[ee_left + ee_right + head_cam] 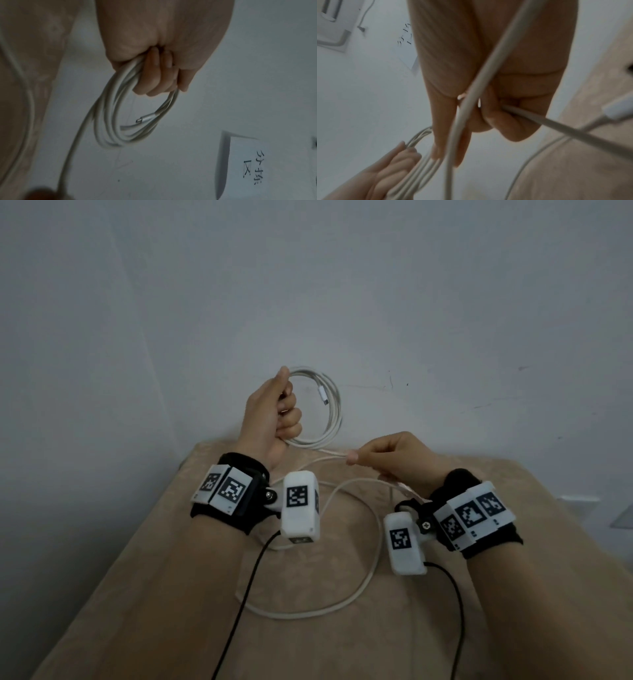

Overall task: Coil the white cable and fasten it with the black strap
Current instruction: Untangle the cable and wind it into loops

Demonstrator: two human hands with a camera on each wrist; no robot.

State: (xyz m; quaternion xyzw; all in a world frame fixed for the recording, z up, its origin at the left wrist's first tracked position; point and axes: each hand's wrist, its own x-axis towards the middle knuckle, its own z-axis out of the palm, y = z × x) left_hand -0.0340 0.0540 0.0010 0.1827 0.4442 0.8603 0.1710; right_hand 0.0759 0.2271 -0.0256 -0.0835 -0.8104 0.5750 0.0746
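My left hand (pixel 284 412) is fisted round several loops of the white cable (pixel 330 419), holding the coil upright above the far edge of the table. One plug end (pixel 145 119) hangs inside the coil (pixel 109 121). My right hand (pixel 387 458) pinches the loose run of cable just right of the coil, and the strand passes through its curled fingers (pixel 505 119). The remaining cable (pixel 342 607) lies in a wide loop on the table below both wrists. A dark strip shows inside my left fist; the black strap is otherwise not visible.
The beige table (pixel 513 628) ends against a pale wall (pixel 308 285). A paper sign with handwriting (pixel 248 166) hangs on the wall. Black camera leads (pixel 239 611) run from both wrist units toward me. A white plug end (pixel 618 109) rests on the table at the right.
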